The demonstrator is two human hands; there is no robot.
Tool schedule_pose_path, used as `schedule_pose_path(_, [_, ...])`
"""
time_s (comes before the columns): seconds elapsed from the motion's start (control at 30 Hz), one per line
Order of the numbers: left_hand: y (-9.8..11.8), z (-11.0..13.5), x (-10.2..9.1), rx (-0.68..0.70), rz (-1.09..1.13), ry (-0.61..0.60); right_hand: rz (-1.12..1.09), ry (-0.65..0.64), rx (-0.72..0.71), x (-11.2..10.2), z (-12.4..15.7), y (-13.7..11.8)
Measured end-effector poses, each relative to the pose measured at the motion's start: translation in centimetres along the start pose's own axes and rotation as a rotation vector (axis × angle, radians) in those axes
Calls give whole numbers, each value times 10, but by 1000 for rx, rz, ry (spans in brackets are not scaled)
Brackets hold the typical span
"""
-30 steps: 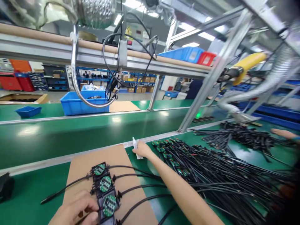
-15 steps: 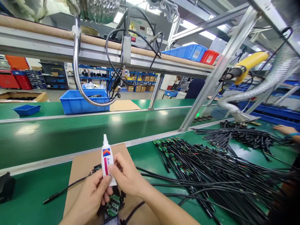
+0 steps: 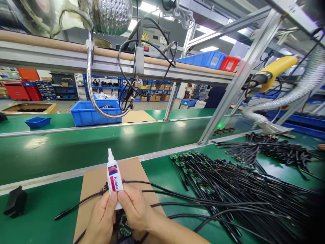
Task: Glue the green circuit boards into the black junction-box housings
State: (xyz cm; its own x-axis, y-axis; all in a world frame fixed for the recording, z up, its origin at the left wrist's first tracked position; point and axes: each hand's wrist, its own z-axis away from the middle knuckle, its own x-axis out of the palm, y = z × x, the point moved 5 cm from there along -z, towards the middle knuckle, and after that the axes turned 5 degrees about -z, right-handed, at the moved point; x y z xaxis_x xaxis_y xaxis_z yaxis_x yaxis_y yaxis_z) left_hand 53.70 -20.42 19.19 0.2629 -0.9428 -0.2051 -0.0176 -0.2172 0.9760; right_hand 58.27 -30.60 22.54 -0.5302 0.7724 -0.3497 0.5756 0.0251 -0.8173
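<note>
A white glue tube point(image 3: 114, 179) with a blue, orange and magenta label stands nearly upright, nozzle up, tilted a little left. Both thumbs press its lower part. My left hand point(image 3: 101, 211) grips it from the left, my right hand point(image 3: 135, 205) from the right. Under the hands a round green circuit board point(image 3: 125, 225) in a dark part is mostly hidden. A sheet of brown cardboard point(image 3: 88, 193) lies beneath. Black cables point(image 3: 159, 191) run across it to the right, and one cable end point(image 3: 59, 216) reaches out to the left.
A large heap of black cables with green boards point(image 3: 218, 183) covers the bench at right. A black block point(image 3: 15, 202) sits at left. Beyond the conveyor point(image 3: 152, 135) stands a blue bin point(image 3: 95, 113). A metal hose point(image 3: 89, 81) and looped wires hang from the shelf.
The tube has tilted slightly left and both hands have come closer together at its lower end. The board beneath is more covered. The co-worker's hand at right has mostly left view.
</note>
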Motion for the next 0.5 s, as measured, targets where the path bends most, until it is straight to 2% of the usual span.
schedule_pose_path(0.17, [15, 4, -1, 24, 4, -45, -29, -7, 16, -5, -1, -7])
schedule_pose_path(0.27, [23, 2, -5, 79, 27, -21, -43, -34, 19, -5, -3, -7])
schedule_pose_path(0.37, [19, 1, -3, 41, 72, -41, -65, -41, 57, -6, -4, -3])
schedule_pose_path(0.5, [11, 3, 2, -33, 184, -112, -40, -46, 39, -6, -4, -3])
